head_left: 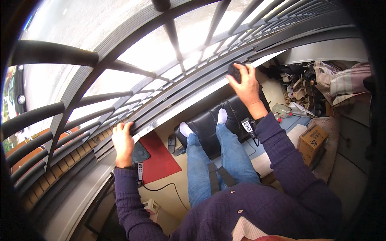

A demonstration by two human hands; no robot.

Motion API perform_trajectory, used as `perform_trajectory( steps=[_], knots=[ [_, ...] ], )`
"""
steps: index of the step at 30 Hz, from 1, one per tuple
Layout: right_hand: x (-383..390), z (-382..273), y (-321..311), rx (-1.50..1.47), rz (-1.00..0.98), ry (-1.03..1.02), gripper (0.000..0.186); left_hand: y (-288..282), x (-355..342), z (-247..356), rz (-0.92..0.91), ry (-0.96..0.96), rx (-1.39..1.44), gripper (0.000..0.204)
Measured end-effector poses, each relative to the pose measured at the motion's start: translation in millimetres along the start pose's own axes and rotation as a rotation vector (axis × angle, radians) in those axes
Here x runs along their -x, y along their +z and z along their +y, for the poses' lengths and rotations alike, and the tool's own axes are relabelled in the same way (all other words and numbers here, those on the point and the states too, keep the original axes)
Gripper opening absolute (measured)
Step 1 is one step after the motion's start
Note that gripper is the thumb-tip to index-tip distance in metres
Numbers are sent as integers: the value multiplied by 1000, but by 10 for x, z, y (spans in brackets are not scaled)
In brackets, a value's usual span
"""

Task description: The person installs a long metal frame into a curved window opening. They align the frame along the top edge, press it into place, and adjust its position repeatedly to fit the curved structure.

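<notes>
My right hand (248, 88) grips a wadded black cloth (234, 71) at the inner edge of the grey window track (193, 76). Thumb and fingers close round the cloth, so only its dark side shows. Lower down at the left, my left hand (123, 143) curls its fingers over the window frame (105, 148). A small dark patch shows beside those fingertips; what it is I cannot make out. Both wrists carry small strapped devices. Beyond the track stand curved dark window bars (86, 76), apart from both hands.
My white-socked feet stand on a black padded seat (205, 130). A red mat (155, 156), slippers (172, 143) and a black cable (161, 188) lie below. At right are a cardboard box (311, 144), a blue surface (295, 122), piled shoes (299, 90) and striped fabric (341, 78).
</notes>
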State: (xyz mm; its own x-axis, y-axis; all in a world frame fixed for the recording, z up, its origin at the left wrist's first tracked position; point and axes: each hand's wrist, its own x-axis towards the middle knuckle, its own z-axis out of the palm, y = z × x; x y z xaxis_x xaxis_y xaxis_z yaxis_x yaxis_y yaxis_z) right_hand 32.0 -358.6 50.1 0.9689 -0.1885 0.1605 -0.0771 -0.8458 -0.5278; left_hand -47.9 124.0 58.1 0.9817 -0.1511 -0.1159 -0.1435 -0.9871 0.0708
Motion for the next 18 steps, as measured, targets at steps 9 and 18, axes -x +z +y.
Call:
perform_trajectory(
  steps=[9,18],
  knots=[
    [390,-694,157,-553,-371,-105,28,-368,-377,384,-61,-134,-111,32],
    [368,224,-801,-450,-44,174,27,36,-1852,3485,37,495,738,49]
  ],
)
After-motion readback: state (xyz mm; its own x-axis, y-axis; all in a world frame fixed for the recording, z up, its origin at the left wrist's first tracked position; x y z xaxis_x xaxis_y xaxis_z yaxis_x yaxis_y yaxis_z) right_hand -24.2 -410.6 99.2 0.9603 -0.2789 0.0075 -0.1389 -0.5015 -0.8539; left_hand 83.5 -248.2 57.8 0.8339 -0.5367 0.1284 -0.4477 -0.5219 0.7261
